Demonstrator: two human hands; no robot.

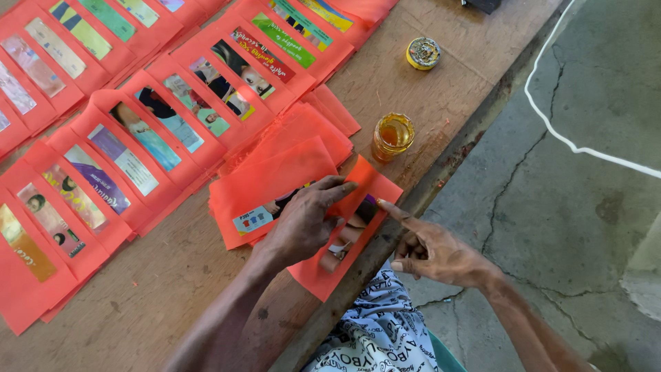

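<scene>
At the near edge of the wooden table (172, 289), the left hand (303, 224) presses down on an orange paper envelope (337, 265), fingers together and flattened, the fingertips holding a folded flap against the sheet. The envelope lies tilted, one corner reaching the table's edge, and a strip of printed pictures shows along it under the hand.

The right hand (430, 251) hangs just off the table edge, index finger stretched out and touching the envelope's right side; the other fingers curl loosely inward and hold nothing. There may be a dab of something on that fingertip, but the view is too small to be sure.

Just behind the envelope sits a loose pile of orange sheets (275, 176), partly under the left hand's fingers. Near it, toward the table's far edge, stands a small open glass jar (392, 136) with amber liquid inside, and further back lies a round yellow lid (423, 53), well apart from the hands.

Across the left of the table, rows of finished orange envelopes (131, 148) overlap one another, each with a window strip of coloured print. Below the hands, patterned black-and-white cloth (379, 331) covers the person's lap, and a white cord (571, 141) curves over the cracked concrete floor (571, 227).
</scene>
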